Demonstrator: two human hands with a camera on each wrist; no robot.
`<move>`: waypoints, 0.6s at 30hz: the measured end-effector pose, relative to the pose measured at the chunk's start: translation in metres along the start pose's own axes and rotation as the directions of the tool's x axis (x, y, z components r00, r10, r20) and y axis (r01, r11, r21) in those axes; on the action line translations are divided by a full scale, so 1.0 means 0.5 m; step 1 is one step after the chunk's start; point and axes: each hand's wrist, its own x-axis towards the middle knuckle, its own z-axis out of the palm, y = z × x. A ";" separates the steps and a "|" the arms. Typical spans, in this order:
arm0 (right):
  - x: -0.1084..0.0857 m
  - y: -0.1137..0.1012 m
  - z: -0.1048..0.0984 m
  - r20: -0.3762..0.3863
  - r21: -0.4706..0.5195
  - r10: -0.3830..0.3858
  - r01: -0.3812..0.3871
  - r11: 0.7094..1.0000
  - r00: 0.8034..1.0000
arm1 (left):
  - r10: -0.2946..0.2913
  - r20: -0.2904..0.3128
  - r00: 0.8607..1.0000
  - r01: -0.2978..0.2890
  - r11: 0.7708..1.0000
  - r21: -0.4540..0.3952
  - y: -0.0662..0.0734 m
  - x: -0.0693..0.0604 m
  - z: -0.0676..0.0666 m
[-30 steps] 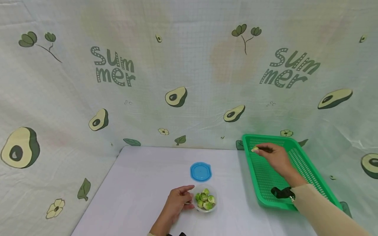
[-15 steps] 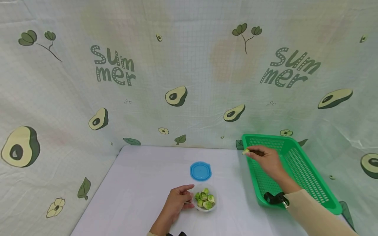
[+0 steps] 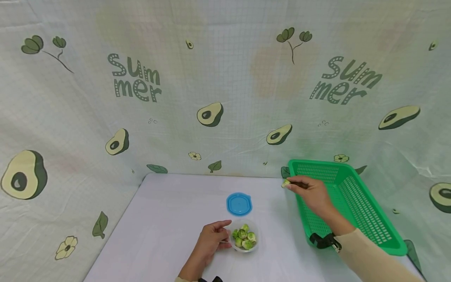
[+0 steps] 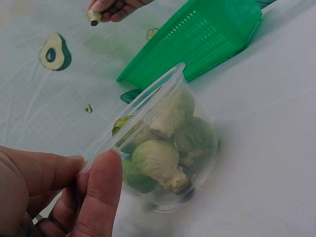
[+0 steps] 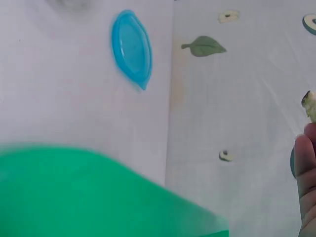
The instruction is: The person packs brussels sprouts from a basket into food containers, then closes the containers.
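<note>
My left hand [image 3: 212, 239] pinches the rim of a clear round plastic tub [image 3: 245, 251], which stands on the table. Inside it lie several Brussels sprouts [image 4: 157, 159], green with pale stem ends. In the left wrist view, the thumb and fingers meet at the tub's rim. Over the left edge of the green basket, my right hand [image 3: 313, 194] holds one Brussels sprout [image 3: 285, 183] between thumb and fingertips. Only part of that hand and of the sprout [image 5: 310, 105] shows at the right edge of the right wrist view.
A blue lid [image 3: 239, 204] lies flat just behind the tub. The green perforated basket [image 3: 366, 205] stands at the right, partly hidden by my right arm. A cloth [image 3: 243, 149] printed with avocados hangs behind the white table [image 3: 169, 219].
My right hand has moved left with the Brussels sprout, from above the basket's inside to just past its left rim. The left hand and tub have stayed in place.
</note>
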 end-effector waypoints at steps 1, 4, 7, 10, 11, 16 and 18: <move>-0.002 -0.002 0.003 0.000 0.005 -0.005 0.005 1.000 1.000 | -0.002 -0.001 1.000 0.002 1.000 -0.001 0.000 0.000 0.000; -0.007 -0.013 0.014 -0.002 0.031 -0.014 0.014 0.999 1.000 | -0.008 -0.004 1.000 0.008 1.000 -0.001 -0.001 -0.001 0.000; -0.014 -0.023 0.027 -0.001 0.054 -0.017 0.017 0.998 1.000 | -0.014 -0.008 1.000 0.014 1.000 0.006 -0.001 -0.001 0.000; -0.019 -0.032 0.040 -0.003 0.070 -0.034 0.034 0.997 0.999 | -0.014 -0.009 1.000 0.014 1.000 0.010 -0.001 0.000 0.000; -0.022 -0.034 0.045 -0.002 0.075 -0.041 0.041 0.996 0.999 | -0.014 -0.009 1.000 0.014 1.000 0.011 -0.001 0.000 0.000; -0.035 -0.038 0.071 0.020 0.089 -0.080 0.077 0.993 0.997 | -0.010 -0.001 1.000 0.010 1.000 0.006 0.000 0.002 -0.002; -0.041 -0.038 0.084 0.035 0.114 -0.090 0.085 0.990 0.995 | -0.008 0.002 1.000 0.008 1.000 0.008 0.000 0.002 -0.002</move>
